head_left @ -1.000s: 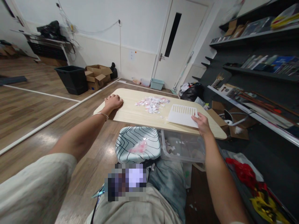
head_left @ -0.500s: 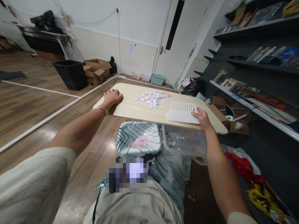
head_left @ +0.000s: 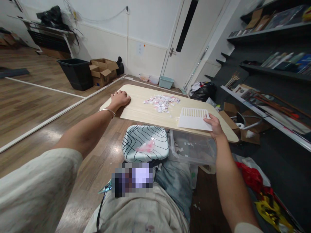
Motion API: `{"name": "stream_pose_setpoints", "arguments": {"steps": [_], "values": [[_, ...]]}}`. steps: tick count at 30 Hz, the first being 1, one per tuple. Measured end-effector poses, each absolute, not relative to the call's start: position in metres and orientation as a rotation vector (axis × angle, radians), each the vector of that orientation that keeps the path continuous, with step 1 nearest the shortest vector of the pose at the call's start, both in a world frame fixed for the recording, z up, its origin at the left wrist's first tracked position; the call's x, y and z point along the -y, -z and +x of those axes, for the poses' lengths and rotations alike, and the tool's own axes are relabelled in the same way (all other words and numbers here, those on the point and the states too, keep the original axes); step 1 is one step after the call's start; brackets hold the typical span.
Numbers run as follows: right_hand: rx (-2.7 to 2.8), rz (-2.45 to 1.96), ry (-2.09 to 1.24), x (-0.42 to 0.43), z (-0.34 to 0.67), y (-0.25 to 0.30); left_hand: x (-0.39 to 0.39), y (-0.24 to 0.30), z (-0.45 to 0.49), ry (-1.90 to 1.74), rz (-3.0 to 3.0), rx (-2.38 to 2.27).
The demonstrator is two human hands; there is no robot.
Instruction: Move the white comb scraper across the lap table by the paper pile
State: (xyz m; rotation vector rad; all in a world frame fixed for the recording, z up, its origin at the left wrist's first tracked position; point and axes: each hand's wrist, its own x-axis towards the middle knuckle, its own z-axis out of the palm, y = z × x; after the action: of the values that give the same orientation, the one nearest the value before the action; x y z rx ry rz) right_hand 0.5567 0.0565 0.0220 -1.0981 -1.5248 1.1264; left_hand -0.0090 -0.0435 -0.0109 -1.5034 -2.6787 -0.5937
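Right of centre, our right hand (head_left: 215,125) is pinching the likely light, stiff plate (head_left: 194,122) by its edge, our left hand (head_left: 120,98) resting, grip unclear, on the table (head_left: 137,111).

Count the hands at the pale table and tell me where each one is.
2. The left hand rests on the left end of the table; the right hand holds the white slotted sheet by its right edge.

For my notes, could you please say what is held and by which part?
The right hand holds the white slotted sheet by its right edge; the left hand rests on the table, holding nothing visible.
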Motion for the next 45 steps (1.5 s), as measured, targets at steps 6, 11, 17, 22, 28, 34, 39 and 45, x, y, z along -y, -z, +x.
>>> {"name": "stream_pose_setpoints", "arguments": {"steps": [6,11,17,22,28,34,39,45], "values": [[1.478,-1.099,-1.038,-0.066,0.560,-0.016,0.043,0.012,-0.010,0.618,-1.500,2.674],[1.447,-1.134,-1.036,-0.069,0.558,-0.015,0.041,0.013,-0.010,0.639,-1.494,2.669],[1.464,-1.136,-1.067,-0.065,0.558,-0.019,0.042,0.013,-0.009,0.625,-1.485,2.676],[1.465,-1.125,-1.072,-0.064,0.558,-0.019,0.041,0.012,-0.010,0.654,-1.492,2.677],[1.471,-1.127,-1.106,-0.064,0.555,-0.019,0.042,0.012,-0.012,0.615,-1.500,2.682],[1.486,-1.137,-1.121,-0.066,0.558,-0.020,0.041,0.015,-0.015,0.604,-1.507,2.667],[1.520,-1.112,-1.193,-0.066,0.562,-0.019,0.041,0.012,-0.016,0.578,-1.507,2.686],[1.536,-1.071,-1.196,-0.067,0.561,-0.021,0.045,0.008,-0.011,0.579,-1.501,2.699]]}}
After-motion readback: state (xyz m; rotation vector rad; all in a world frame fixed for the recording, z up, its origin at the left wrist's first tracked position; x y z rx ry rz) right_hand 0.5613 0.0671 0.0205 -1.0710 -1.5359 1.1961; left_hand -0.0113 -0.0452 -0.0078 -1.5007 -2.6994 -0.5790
